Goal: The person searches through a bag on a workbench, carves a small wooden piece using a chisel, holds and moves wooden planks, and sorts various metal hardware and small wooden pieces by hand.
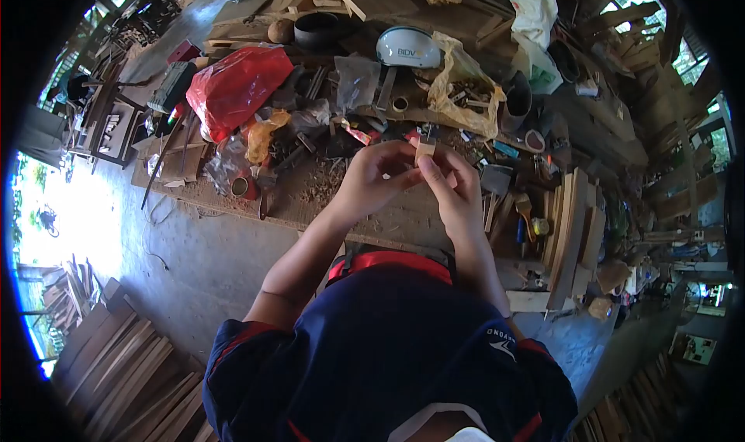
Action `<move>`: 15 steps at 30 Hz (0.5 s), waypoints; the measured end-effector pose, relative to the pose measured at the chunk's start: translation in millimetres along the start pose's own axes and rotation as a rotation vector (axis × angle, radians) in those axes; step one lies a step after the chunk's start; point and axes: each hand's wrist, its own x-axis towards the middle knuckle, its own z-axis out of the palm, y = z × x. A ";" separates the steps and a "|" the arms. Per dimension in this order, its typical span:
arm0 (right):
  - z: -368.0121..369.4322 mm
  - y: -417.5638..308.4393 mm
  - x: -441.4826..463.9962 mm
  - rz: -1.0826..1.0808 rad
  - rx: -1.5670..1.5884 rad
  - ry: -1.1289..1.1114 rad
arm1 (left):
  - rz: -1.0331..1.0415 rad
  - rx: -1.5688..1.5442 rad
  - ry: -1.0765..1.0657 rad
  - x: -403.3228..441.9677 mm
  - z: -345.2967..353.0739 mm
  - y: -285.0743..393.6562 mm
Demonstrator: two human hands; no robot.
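Wooden block point(425, 151), small and pale, is up in both hands over the near part of the workbench point(400, 226), in front of the torso, clear of the bench top. Right hand point(459, 184) has it in a narrow pinch, thumb laid against the near end, fingers curled behind. Left hand point(372, 176) is bent round from the other side, fingertips at the block's left edge; cannot tell whether they clamp it or only steady it.

Handling, as judged: firm right pinch, light left fingertips for turning, thumb off the far end so that the face can be seen. Elbows low, work held above the wood shavings point(330, 184) so a slip lands on the bench.

Long axis seems to run away from the person, up the view, leaning slightly right at the far end. Far end points toward the white helmet point(407, 48); near end toward the chest. Tilt in depth unclear.
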 end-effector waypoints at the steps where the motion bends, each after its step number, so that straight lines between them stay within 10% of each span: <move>1: -1.6 4.8 -1.8 -0.012 -0.031 0.007 | -0.010 -0.004 -0.006 -2.7 0.6 -0.8; 15: 0.7 4.6 -9.2 -0.247 -0.135 -0.018 | 0.183 0.287 0.094 -11.6 1.6 19.7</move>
